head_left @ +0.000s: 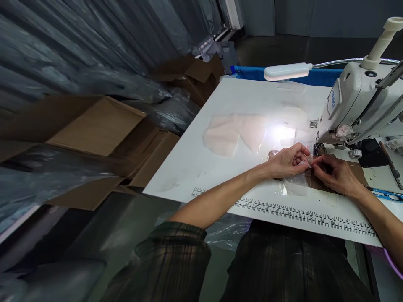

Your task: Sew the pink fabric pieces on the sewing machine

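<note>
Close in front of the sewing machine (pixel 348 94), my two hands meet over the white table. My left hand (pixel 290 160) is closed in a pinch on a small piece of thin, whitish sheer fabric (pixel 302 163). From the other side, my right hand (pixel 335 173) pinches the same piece by its edge, with the fingertips of both hands nearly touching. Beneath them lies a clear plastic sheet (pixel 296 186) over a brown patch of the table. The needle area is just beyond my fingertips. Fine detail of the piece is too small to make out.
A pale sheer fabric piece (pixel 234 132) lies flat on the white table (pixel 189 167), which has a printed ruler (pixel 283 212) along its front edge. A lamp (pixel 288 71) hangs above. Blue-handled snips (pixel 387 195) lie at right. Open cardboard boxes (pixel 97 126) stand at left.
</note>
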Available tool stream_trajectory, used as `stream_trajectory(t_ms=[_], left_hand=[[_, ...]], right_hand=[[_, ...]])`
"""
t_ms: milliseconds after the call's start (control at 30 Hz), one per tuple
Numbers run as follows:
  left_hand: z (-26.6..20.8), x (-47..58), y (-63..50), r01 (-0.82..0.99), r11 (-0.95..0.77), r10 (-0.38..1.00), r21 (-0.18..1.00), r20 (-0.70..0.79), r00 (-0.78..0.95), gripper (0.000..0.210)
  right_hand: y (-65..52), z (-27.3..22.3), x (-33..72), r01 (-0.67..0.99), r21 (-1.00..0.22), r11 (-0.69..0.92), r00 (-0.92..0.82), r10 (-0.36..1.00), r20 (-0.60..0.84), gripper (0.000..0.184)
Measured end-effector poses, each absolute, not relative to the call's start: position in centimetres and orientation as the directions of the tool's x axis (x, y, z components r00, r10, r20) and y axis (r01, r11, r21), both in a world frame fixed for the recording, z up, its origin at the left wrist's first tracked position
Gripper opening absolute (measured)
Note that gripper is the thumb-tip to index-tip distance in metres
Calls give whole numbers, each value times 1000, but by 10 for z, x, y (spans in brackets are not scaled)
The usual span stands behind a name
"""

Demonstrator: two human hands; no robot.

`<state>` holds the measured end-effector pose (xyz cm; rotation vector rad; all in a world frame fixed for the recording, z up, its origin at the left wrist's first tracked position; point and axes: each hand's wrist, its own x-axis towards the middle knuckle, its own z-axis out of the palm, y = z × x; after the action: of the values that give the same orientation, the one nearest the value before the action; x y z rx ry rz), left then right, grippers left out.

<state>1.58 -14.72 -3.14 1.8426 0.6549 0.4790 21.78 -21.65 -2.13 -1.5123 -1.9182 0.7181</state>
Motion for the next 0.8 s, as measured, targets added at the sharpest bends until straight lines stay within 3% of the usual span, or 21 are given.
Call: stream_trajectory(t_ms=[233,400,567,700,800], left_hand=[[-35,18,-148,219,-308,644,926,34,764,28],[-33,18,-148,233,-343,634,910,41,772,33],[-31,19,-146,248,-530,593,811,145,792,12],[-28,17,-144,282,-641,547,714,166,821,13],[-25,14,-143,292,-658,515,694,132,847,13]], right_hand=[[-216,-25,208,722,-660,210,-105,975,196,14],[-216,-25,212,706,-699,114,8,985,170,16],[-223,-25,211,541,-788,292,-130,956,264,16],[-228,-27,204,360,-867,344,-278,927,252,16],[-227,-21,217,577,-710,404,-363,905,220,10]])
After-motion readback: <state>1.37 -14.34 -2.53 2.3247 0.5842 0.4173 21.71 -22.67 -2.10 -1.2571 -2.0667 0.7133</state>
